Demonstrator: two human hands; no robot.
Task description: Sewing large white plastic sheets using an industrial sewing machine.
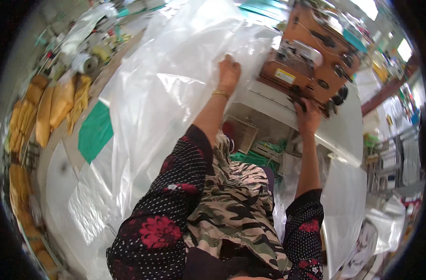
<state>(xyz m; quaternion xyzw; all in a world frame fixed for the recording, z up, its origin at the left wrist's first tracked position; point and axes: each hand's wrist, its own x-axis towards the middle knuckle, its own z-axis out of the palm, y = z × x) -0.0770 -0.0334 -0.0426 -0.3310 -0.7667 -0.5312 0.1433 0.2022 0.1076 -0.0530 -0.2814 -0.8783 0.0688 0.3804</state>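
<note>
A large, creased sheet of clear plastic (147, 93) spreads over the left and middle of the work area. My left hand (229, 75) lies on its far part, fingers curled in and closed on the film. To the right stands an orange-brown machine (322, 58) with dark knobs and a yellow-and-white label. My right hand (309, 116) is at the machine's near lower edge, its fingers closed around a small dark piece (300, 101). Whether that piece is loose or part of the machine cannot be made out.
The machine sits on a white table (339, 126). A green piece of sheet (95, 132) lies at the left, near yellow-brown bundles (56, 105) and a roll (84, 63). Below the table edge are a brown crate (241, 134) and green material. Metal racks (394, 163) stand at the right.
</note>
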